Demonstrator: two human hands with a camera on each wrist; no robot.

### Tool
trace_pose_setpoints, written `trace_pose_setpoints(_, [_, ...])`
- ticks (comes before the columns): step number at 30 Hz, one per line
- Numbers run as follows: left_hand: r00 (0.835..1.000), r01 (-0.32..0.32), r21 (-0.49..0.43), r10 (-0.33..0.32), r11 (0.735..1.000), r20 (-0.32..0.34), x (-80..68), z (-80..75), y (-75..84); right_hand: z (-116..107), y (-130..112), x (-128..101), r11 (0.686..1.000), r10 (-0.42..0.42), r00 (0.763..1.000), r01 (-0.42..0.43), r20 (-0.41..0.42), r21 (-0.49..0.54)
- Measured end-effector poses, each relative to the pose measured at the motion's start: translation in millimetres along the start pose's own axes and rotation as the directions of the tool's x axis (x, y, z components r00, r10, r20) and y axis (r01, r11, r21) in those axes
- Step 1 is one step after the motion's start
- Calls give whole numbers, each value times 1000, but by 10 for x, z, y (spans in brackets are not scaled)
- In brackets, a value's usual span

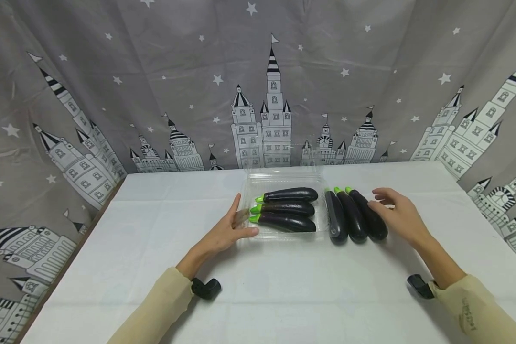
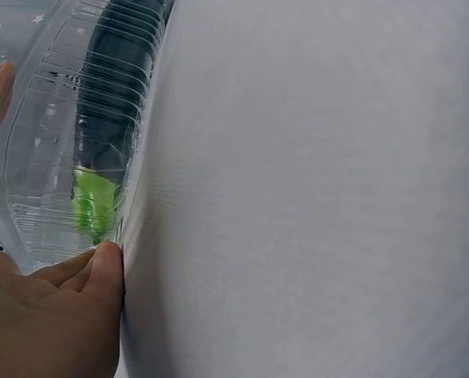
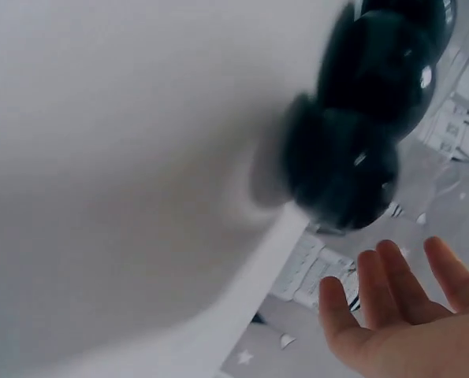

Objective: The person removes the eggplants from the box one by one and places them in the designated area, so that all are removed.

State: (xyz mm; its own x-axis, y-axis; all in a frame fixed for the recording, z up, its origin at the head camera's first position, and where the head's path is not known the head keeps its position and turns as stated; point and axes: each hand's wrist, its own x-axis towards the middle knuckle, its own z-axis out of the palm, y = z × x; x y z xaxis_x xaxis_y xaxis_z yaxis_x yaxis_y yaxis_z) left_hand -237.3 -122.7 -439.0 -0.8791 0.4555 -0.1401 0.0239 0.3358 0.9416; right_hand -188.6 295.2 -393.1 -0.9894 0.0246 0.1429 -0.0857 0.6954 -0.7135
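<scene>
Three dark eggplants (image 1: 285, 208) with green stem ends lie side by side in a clear plastic clamshell container (image 1: 290, 177), its lid raised at the back. My left hand (image 1: 225, 233) is at the container's left front corner, thumb along the front edge and index finger extended up the left side. In the left wrist view the thumb tip is right at the ribbed wall. Three more eggplants (image 1: 353, 217) lie together on the table, the nearest one overlapping the container's right edge. Right beside the outermost, my right hand (image 1: 399, 216) holds nothing, its fingers spread and loosely bent.
The table (image 1: 284, 291) is covered with a white cloth. Behind and to the left hangs a grey curtain (image 1: 176, 62) printed with castles and stars. Black wrist cameras (image 1: 206, 289) are strapped to both wrists, over beige sleeves.
</scene>
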Motion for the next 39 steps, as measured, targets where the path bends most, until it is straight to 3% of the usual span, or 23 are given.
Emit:
trace_pose_setpoints(13, [1000, 13, 3, -13, 1000, -1, 3, 5, 7, 243, -263, 14, 971, -214, 971, 224, -109, 82])
trace_pose_setpoints(28, [1000, 7, -15, -7, 1000, 5, 3, 0, 7, 589, -640, 61, 952, -243, 965, 218, 100, 215])
trace_pose_setpoints(39, [1000, 13, 7, -13, 1000, -8, -12, -7, 14, 855, -862, 119, 920, -320, 924, 249, 211, 304])
